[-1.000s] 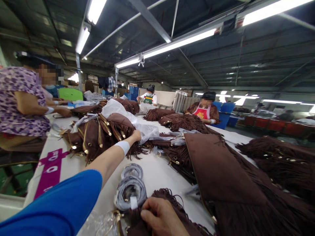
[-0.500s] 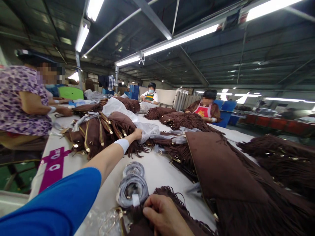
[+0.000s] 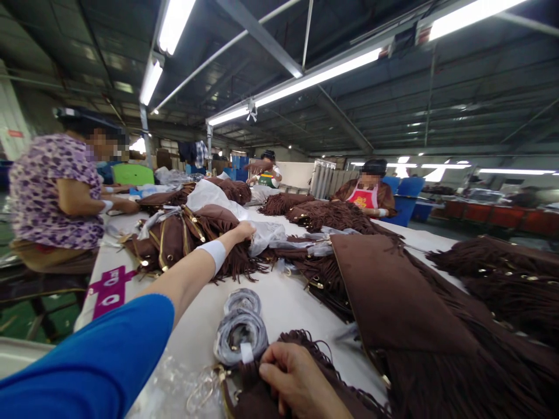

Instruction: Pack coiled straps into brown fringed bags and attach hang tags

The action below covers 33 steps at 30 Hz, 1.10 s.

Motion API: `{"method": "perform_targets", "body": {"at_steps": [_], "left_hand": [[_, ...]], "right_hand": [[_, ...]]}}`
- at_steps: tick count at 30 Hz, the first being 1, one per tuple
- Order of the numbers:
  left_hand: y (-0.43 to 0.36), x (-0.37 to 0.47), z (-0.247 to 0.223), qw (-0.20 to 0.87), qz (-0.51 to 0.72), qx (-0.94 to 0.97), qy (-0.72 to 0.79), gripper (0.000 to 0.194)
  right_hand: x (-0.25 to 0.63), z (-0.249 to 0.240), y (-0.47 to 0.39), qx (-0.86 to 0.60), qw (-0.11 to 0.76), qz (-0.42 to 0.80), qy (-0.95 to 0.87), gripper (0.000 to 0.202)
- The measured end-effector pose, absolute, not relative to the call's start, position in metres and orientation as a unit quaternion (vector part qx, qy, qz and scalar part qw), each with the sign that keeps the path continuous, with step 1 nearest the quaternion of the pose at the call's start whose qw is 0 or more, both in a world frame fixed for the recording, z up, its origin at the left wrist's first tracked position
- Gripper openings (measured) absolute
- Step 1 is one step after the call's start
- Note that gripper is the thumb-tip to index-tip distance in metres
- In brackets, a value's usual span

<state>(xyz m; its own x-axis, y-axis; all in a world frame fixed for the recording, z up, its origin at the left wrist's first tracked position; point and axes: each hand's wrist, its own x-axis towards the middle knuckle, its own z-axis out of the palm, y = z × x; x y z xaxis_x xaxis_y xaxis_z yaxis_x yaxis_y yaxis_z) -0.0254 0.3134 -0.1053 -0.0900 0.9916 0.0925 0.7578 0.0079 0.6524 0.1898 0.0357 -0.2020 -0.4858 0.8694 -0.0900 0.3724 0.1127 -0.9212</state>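
Observation:
My left hand (image 3: 245,230) reaches out to the clear plastic bag (image 3: 267,234) beside a pile of brown fringed bags (image 3: 172,240); its fingers are bent, and what they hold, if anything, is hidden. Low in the middle, my right hand (image 3: 290,372) has thumb and fingers pinched on a brown fringed bag (image 3: 257,396). Just left of that hand lie coiled straps in grey wrapping (image 3: 241,336), with a small white tag. A large brown flap (image 3: 393,291) covers fringed bags on the right.
A person in a purple patterned top (image 3: 59,192) works at the left. Two people sit across the white table (image 3: 297,308). More fringed bags (image 3: 502,273) lie at the far right. Loose clear plastic (image 3: 174,384) is at the near edge.
The view has shifted slightly, so the person at the left shows more fully. Both my hands keep nearly the same places. The person at the back now has a brown item raised.

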Motion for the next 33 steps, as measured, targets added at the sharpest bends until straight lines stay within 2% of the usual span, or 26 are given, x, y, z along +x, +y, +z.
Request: {"method": "perform_targets", "body": {"at_steps": [9, 16, 24, 28, 33], "left_hand": [[0.313, -0.02, -0.097, 0.313, 0.363, 0.582, 0.657, 0.03], [0.307, -0.011, -0.077, 0.372, 0.424, 0.608, 0.559, 0.007], [0.281, -0.018, -0.048, 0.365, 0.444, 0.641, 0.509, 0.015], [0.262, -0.02, -0.031, 0.38, 0.474, 0.649, 0.459, 0.011], [0.232, -0.035, -0.021, 0.406, 0.484, 0.642, 0.434, 0.017]], "right_hand": [[0.19, -0.201, 0.036, -0.438, 0.251, 0.501, -0.703, 0.009], [0.19, -0.203, 0.037, -0.434, 0.247, 0.516, -0.696, 0.009], [0.19, -0.203, 0.036, -0.454, 0.228, 0.489, -0.709, 0.01], [0.191, -0.208, 0.036, -0.443, 0.24, 0.483, -0.716, 0.012], [0.191, -0.21, 0.036, -0.448, 0.24, 0.462, -0.727, 0.015]]}}
